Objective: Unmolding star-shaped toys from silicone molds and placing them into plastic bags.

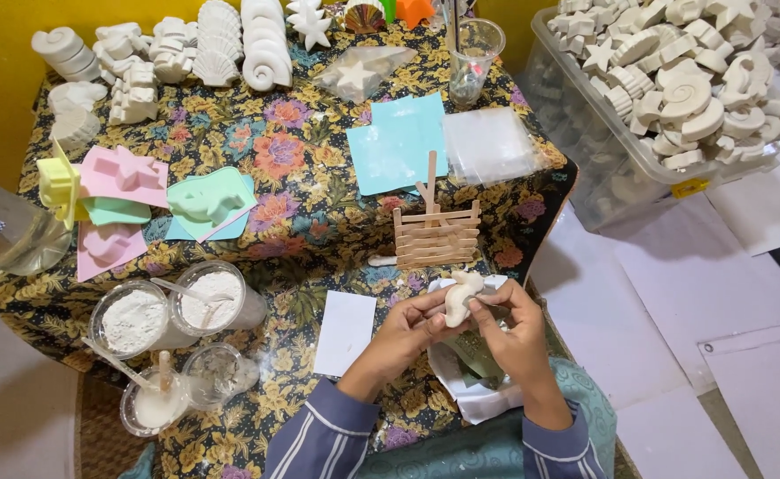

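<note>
Holding plaster seahorse (461,297) in both hands; 2 cups (177,312) (white powder) near.

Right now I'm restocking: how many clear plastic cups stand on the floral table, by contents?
Clear plastic cups holding white powder: 2
Clear plastic cup of white mix with a stick: 1
Nearly empty clear plastic cups: 2
Total: 5

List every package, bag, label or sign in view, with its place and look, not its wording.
Clear bag: table's far middle, crumpled, white star inside.
Flat clear bag: right of the turquoise sheets, rectangular, frosted.
Yellow label: front wall of the clear bin, small strip.
White card: near edge, left of the hands, blank rectangle.
No screens or signs.
</note>
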